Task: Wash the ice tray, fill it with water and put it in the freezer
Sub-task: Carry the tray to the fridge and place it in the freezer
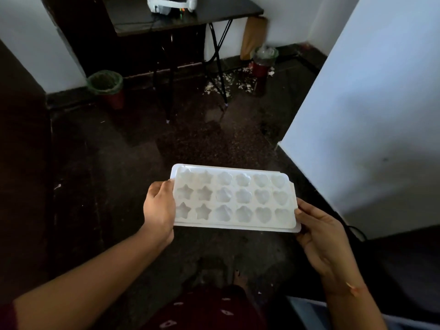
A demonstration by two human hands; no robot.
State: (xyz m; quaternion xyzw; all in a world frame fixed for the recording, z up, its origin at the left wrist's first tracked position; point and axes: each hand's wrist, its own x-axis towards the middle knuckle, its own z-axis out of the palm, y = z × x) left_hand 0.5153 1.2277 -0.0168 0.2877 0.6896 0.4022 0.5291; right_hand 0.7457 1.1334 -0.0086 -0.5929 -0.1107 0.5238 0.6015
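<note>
A white plastic ice tray (234,198) with star, flower and heart shaped cells is held level in front of me above a dark floor. My left hand (160,208) grips its left short edge, thumb on top. My right hand (320,236) holds its right near corner with fingers under the rim. I cannot tell whether the cells hold water. No sink or freezer is in view.
A black folding table (188,15) stands ahead with a white object on it. A green-lined bin (107,88) sits at the left wall, a red bin (262,65) with litter around it at the right. A white wall (369,103) juts in on my right.
</note>
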